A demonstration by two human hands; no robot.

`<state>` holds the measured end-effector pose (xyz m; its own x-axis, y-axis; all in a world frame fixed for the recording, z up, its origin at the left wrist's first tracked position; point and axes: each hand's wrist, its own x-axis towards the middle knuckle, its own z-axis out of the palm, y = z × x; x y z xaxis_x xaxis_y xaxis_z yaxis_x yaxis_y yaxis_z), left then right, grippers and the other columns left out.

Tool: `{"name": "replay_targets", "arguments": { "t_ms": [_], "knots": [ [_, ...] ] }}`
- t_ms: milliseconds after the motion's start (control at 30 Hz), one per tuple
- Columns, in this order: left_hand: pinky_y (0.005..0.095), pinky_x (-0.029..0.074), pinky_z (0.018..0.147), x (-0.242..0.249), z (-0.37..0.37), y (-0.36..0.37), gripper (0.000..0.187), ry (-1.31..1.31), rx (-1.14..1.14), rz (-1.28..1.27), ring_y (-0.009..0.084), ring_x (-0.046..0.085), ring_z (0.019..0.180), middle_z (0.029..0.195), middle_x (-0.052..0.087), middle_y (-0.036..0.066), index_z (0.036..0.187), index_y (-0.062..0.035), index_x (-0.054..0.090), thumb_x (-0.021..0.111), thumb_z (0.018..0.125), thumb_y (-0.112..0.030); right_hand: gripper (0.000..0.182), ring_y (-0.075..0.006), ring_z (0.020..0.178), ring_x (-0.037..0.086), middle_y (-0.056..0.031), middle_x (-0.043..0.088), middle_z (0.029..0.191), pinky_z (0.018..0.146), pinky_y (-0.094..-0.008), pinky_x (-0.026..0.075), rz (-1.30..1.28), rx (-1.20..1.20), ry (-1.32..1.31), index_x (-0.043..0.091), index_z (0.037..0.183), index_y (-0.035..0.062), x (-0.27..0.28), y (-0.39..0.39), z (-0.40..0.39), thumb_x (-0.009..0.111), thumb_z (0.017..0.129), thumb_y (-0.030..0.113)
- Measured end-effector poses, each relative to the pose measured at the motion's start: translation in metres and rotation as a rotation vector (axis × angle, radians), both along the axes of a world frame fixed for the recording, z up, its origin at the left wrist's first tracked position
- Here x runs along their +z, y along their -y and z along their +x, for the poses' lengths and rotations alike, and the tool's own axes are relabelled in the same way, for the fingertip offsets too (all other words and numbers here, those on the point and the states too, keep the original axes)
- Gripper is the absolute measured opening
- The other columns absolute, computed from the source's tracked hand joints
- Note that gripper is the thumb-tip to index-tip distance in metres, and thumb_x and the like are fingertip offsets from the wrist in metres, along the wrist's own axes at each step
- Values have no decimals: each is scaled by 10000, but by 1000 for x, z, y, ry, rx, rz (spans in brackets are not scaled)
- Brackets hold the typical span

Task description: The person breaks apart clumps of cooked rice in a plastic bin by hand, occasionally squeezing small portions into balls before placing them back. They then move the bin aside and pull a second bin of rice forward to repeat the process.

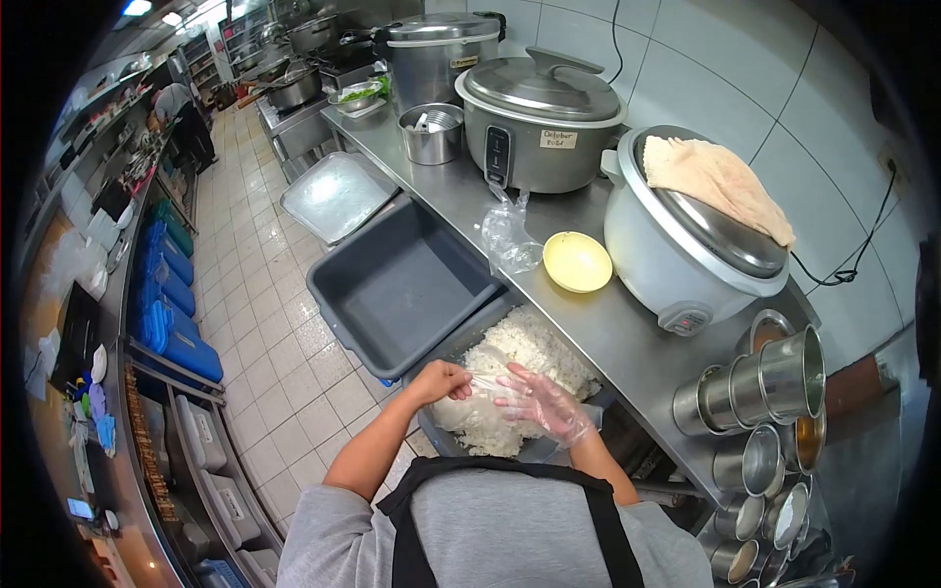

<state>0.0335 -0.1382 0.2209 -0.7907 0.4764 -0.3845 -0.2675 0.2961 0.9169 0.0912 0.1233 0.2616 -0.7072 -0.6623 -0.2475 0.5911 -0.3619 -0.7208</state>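
My left hand (441,380) is bare and closed on the edge of a clear plastic bag (469,407) that holds a lump of white rice. My right hand (542,402) wears a thin clear glove; its fingers are spread over the bag and the rice. Both hands hover above a grey tub of cooked white rice (524,348) that sits below the steel counter (627,338).
An empty grey tub (402,284) and a metal tray (338,196) lie to the left. On the counter stand a yellow bowl (576,262), a crumpled plastic bag (510,235), two rice cookers (686,235), and steel cups (765,392). A person (181,122) works far down the aisle.
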Motion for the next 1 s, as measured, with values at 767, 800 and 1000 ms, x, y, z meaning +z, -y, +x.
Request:
{"name": "replay_targets", "arguments": {
  "t_ms": [767, 800, 1000],
  "knots": [
    [255, 494, 527, -11, 32, 25, 229, 10, -314, -11, 116, 608, 564, 661, 651, 47, 806, -21, 674, 533, 896, -178, 878, -283, 1224, 451, -165, 326, 1445, 939, -397, 421, 28, -253, 199, 258, 1448, 88, -15, 68, 42, 649, 792, 520],
    [252, 486, 519, -10, 31, 35, 224, -44, -340, 4, 111, 605, 559, 660, 650, 43, 806, -28, 676, 525, 893, -169, 878, -283, 1224, 451, -165, 326, 1445, 939, -397, 421, 29, -261, 200, 258, 1448, 88, -13, 75, 45, 649, 792, 520],
    [243, 480, 500, -9, -4, 126, 235, -34, -192, 71, 98, 589, 531, 641, 637, 28, 813, -17, 669, 506, 889, -168, 789, -341, 1101, 555, -224, 446, 1341, 943, -430, 461, 140, -374, 264, 307, 1391, -31, -27, 70, 79, 610, 846, 453]
  ]
}}
